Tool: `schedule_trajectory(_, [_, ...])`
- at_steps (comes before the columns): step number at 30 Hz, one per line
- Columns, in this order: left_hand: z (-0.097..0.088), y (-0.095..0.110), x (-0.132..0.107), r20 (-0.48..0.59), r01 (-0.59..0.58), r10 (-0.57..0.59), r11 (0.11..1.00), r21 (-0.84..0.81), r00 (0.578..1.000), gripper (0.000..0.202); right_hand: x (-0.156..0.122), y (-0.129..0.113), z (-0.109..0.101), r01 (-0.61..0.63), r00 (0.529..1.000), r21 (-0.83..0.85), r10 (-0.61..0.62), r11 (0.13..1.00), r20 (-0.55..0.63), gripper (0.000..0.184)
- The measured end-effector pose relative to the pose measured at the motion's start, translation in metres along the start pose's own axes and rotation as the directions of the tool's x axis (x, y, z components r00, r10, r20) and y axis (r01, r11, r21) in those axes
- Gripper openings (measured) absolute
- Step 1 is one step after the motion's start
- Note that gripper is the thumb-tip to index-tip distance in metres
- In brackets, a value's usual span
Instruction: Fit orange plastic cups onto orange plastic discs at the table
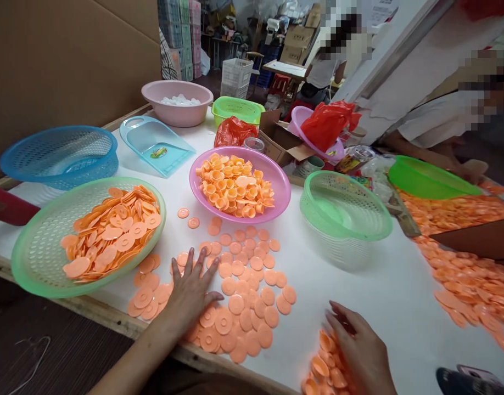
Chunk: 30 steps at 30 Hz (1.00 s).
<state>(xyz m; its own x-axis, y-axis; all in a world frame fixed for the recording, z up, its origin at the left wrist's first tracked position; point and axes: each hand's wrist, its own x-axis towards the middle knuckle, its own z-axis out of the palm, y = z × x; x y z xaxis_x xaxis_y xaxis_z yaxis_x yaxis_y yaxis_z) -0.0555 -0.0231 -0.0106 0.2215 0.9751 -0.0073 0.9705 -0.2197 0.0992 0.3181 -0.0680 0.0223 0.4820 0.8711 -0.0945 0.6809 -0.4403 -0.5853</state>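
My left hand [194,291] lies palm down with its fingers spread over flat orange plastic discs [252,307], which are strewn across the white tabletop. Some discs have a ring at the centre. At the lower right, my right hand [359,345] is curved beside a heap of small orange plastic cups [324,365]; its palm side is hidden, and whether it grips a cup I cannot see. A pink bowl [276,206] full of similar small cups stands beyond the discs. On the left, a pale green colander [38,247] holds a pile of orange discs.
A blue basket [58,151], a light blue dustpan [157,151] and a pink basin [175,112] stand at the back left. A green basket [345,214] is right of centre. Another person's hand [474,170] is by a green bowl [431,178] above orange pieces [462,263].
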Motion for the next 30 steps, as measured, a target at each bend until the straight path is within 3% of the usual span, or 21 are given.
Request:
schedule_trajectory(5, [0.005, -0.011, -0.017, -0.029, 0.113, -0.112, 0.993, 0.021, 0.993, 0.076, 0.008, -0.011, -0.005, 0.020, 0.997, 0.030, -0.018, 0.999, -0.069, 0.048])
schedule_trajectory(9, [0.007, -0.019, -0.036, 0.024, 0.139, -0.140, 0.989, 0.052, 0.990, 0.073, 0.021, 0.012, -0.017, -0.080, 0.995, -0.067, 0.076, 0.995, -0.067, 0.050])
schedule_trajectory(13, [0.004, -0.013, -0.034, 0.110, 0.127, -0.134, 0.990, 0.068, 0.985, 0.070, 0.027, 0.029, -0.012, -0.089, 0.996, -0.158, 0.091, 0.983, 0.006, 0.039])
schedule_trajectory(17, [-0.004, -0.003, -0.027, 0.082, 0.149, -0.156, 0.986, 0.079, 0.984, 0.066, 0.016, 0.012, -0.003, -0.018, 0.998, -0.031, 0.020, 0.999, 0.051, 0.033])
schedule_trajectory(19, [-0.004, -0.003, -0.028, 0.080, 0.100, -0.103, 0.994, 0.047, 0.991, 0.062, 0.013, 0.003, -0.001, -0.006, 0.996, 0.031, 0.003, 1.000, 0.088, 0.032])
schedule_trajectory(21, [0.002, -0.008, -0.031, 0.072, 0.047, -0.046, 0.999, -0.007, 0.996, 0.059, 0.012, -0.003, -0.002, -0.002, 0.999, 0.039, 0.000, 0.999, 0.054, 0.034])
schedule_trajectory(23, [0.013, -0.016, -0.034, 0.042, 0.018, -0.015, 0.998, -0.061, 0.999, 0.056, 0.008, -0.006, -0.005, -0.014, 0.999, -0.001, 0.014, 1.000, 0.051, 0.033])
schedule_trajectory(26, [0.032, -0.028, -0.037, -0.085, -0.040, 0.030, 0.992, -0.119, 0.996, 0.051, -0.001, -0.014, -0.008, -0.061, 0.983, -0.087, 0.075, 0.994, 0.166, 0.030])
schedule_trajectory(30, [0.042, -0.036, -0.038, -0.289, -0.158, 0.106, 0.974, -0.162, 0.952, 0.038, -0.010, -0.019, -0.010, -0.094, 0.957, -0.161, 0.134, 0.982, 0.256, 0.018])
